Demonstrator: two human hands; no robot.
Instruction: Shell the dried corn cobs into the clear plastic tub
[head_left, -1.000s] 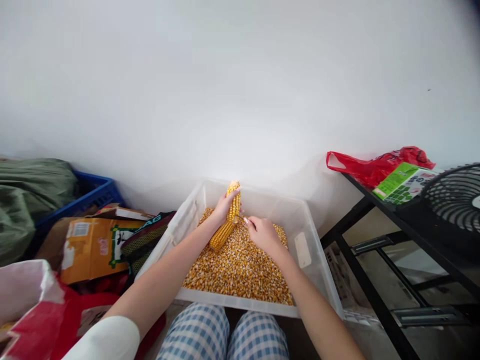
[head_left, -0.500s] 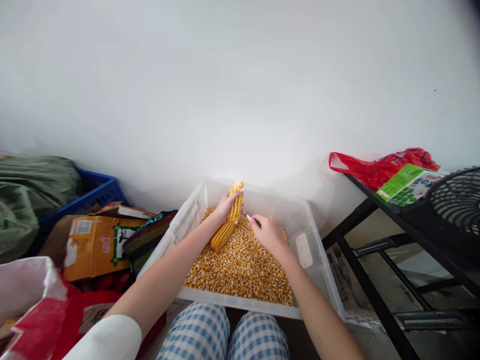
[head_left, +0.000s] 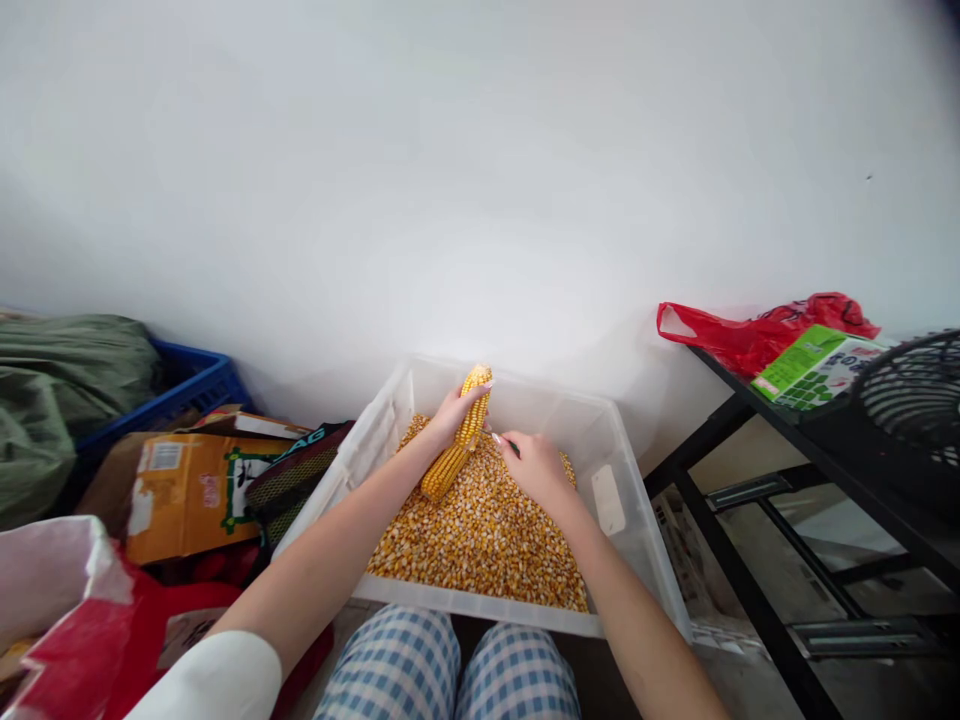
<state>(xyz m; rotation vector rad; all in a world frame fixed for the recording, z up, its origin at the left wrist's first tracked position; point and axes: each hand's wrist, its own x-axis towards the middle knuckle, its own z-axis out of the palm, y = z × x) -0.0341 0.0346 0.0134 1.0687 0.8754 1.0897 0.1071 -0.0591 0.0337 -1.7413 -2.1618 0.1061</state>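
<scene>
My left hand (head_left: 452, 413) is wrapped round a yellow corn cob (head_left: 474, 408), its pale end pointing up and away. A second corn cob (head_left: 445, 474) lies just below it on a heap of loose corn kernels (head_left: 480, 545). To the right, my right hand (head_left: 538, 467) is closed on a small dark-handled tool (head_left: 514, 449), mostly hidden by the fingers. The tool points left at the held cob's lower part; whether it touches is too small to tell. Both hands are over a translucent plastic bin (head_left: 622, 470) that holds the kernels.
On the left are a blue crate (head_left: 202, 378), an orange cardboard box (head_left: 184, 495) and a red and white bag (head_left: 82, 620). At the right, a black rack (head_left: 712, 520) bears a red plastic bag (head_left: 750, 335), a green and white box (head_left: 814, 368) and a black fan (head_left: 919, 395).
The cob in my left hand has shifted very slightly to the right. My right hand stays in almost the same place with the tool.
</scene>
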